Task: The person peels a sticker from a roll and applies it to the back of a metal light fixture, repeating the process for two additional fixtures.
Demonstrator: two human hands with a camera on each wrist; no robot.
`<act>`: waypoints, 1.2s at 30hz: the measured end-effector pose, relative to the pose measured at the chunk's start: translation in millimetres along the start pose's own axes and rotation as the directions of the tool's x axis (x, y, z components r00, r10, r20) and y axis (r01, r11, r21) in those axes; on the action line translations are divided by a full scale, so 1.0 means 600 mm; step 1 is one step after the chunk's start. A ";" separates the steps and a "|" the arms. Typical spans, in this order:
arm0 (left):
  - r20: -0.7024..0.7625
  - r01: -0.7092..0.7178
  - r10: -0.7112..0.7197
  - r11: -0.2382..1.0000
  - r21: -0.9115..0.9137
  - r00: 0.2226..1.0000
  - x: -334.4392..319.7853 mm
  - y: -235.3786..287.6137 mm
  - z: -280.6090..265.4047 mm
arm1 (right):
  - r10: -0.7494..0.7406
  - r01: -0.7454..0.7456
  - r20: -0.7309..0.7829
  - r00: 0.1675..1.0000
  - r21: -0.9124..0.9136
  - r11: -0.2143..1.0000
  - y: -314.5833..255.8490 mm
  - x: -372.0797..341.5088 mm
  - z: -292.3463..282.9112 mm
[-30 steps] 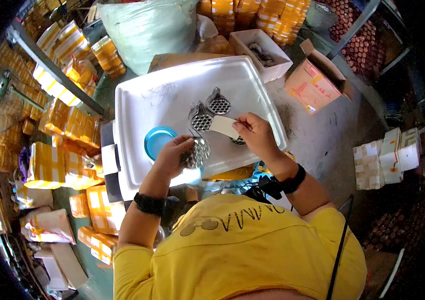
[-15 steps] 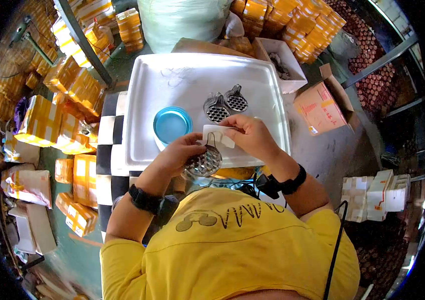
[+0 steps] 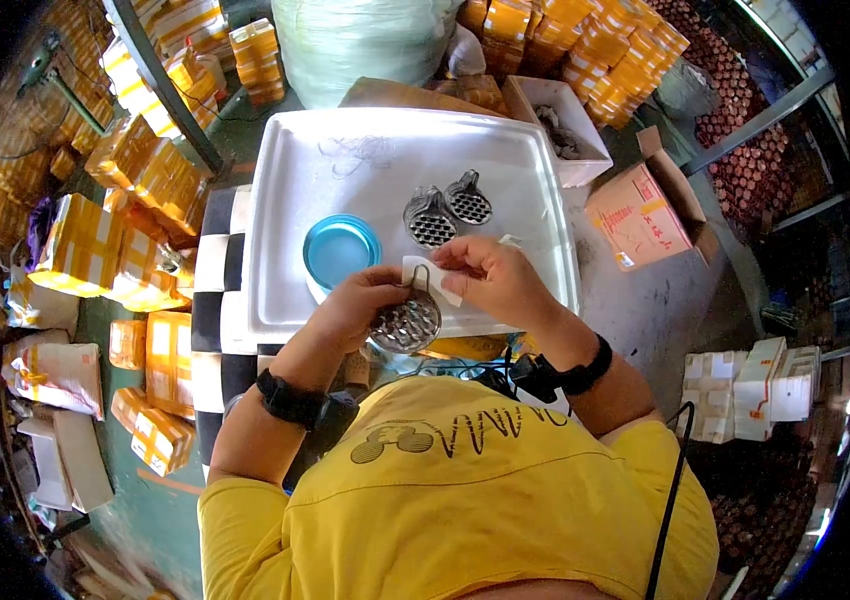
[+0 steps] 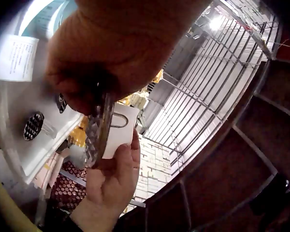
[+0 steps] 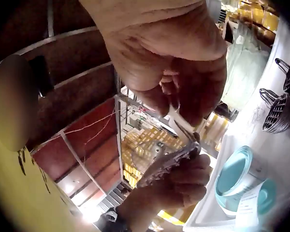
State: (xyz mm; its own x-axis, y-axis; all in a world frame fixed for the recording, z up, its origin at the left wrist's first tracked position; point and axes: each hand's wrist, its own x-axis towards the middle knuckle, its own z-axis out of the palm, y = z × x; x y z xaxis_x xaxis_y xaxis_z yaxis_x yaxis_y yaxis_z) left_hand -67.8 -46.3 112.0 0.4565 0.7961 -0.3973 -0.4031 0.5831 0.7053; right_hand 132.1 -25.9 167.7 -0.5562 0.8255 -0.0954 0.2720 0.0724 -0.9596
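My left hand (image 3: 357,305) grips a round, dark metal piece (image 3: 407,326) with a honeycomb-like pattern and a wire loop at its top. A small white card (image 4: 121,139) lies against that loop, pinched by my right hand (image 3: 497,280). The two hands almost meet over the near edge of the white tray (image 3: 285,180). Farther back on the tray sit two similar metal pieces, one (image 3: 432,220) just left of the other (image 3: 469,199). Left of them stands a blue-rimmed tub (image 3: 342,252); a printed label (image 4: 18,58) shows in the left wrist view.
A white foam box (image 3: 575,150) and an open cardboard carton (image 3: 640,225) stand beyond the tray's right side. Behind it bulges a large pale green sack (image 3: 360,50). Taped boxes (image 3: 170,365) are piled on the left, and a checkered surface (image 3: 213,315) borders the tray.
Over the second, the card and the metal piece have come together, and the card now sits against the wire loop. The head view has shifted; in the last half second the right fingers moved slightly.
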 end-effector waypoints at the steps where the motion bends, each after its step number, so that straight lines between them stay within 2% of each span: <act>1: 0.002 -0.002 0.002 1.000 -0.006 1.000 -0.001 0.001 0.002 | -0.009 0.008 0.050 0.999 0.023 1.000 -0.004 -0.003 -0.002; 4: 0.006 0.006 -0.006 1.000 -0.012 1.000 -0.011 0.009 0.013 | -0.215 0.172 0.075 0.974 0.375 0.911 0.000 0.001 -0.014; 5: 0.006 0.019 -0.019 1.000 -0.005 1.000 -0.016 0.014 0.017 | -0.293 0.283 0.041 0.955 0.158 0.946 -0.006 0.003 -0.025; 6: 0.007 0.031 -0.031 1.000 0.002 0.999 -0.018 0.017 0.019 | -0.375 0.376 0.024 0.927 -0.070 0.924 -0.016 0.007 -0.040; 7: 0.017 0.036 -0.036 0.999 0.008 0.999 -0.018 0.016 0.018 | -0.456 0.442 0.026 0.890 -0.296 0.847 -0.022 0.010 -0.049; 10: 0.035 0.059 -0.059 0.998 0.014 0.998 -0.016 0.009 0.014 | -0.529 0.612 0.321 0.786 -0.529 0.589 -0.030 0.024 -0.039; 11: 0.035 0.074 -0.074 0.997 0.006 0.997 -0.014 0.008 0.012 | -0.496 0.631 0.391 0.775 -0.505 0.588 -0.044 0.023 -0.037; 14: 0.014 0.092 -0.092 0.996 0.004 0.996 -0.013 0.006 0.011 | -0.480 0.669 0.475 0.738 -0.417 0.615 -0.059 0.027 -0.035; 18: -0.009 0.051 -0.051 0.998 -0.032 0.999 -0.014 0.002 0.013 | -0.522 0.582 0.273 0.808 -0.506 0.636 -0.038 0.039 -0.016; 20: -0.043 0.012 -0.011 0.999 0.039 0.999 -0.024 0.013 0.017 | -0.504 0.527 0.201 0.840 -0.520 0.672 -0.031 0.043 -0.007; 26: -0.048 -0.060 0.069 0.986 0.156 0.996 -0.047 0.029 0.032 | -0.578 0.525 0.133 0.805 -0.614 0.590 -0.032 0.047 -0.003; 31: 0.023 -0.082 0.079 0.974 0.209 0.997 -0.045 0.028 0.024 | -0.596 0.534 0.140 0.791 -0.633 0.560 -0.032 0.049 0.003; 36: 0.014 -0.138 0.139 0.964 0.227 0.990 -0.044 0.029 0.028 | -0.601 0.516 0.115 0.791 -0.654 0.554 -0.038 0.049 0.009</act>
State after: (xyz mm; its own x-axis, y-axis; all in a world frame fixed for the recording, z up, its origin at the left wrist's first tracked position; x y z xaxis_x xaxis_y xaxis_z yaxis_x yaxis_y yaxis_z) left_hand -73.4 -60.0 144.7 0.4070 0.8670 -0.2876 -0.2713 0.4154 0.8682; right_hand 105.2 -6.5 185.4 -0.6940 0.5450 0.4705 0.3770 0.8318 -0.4075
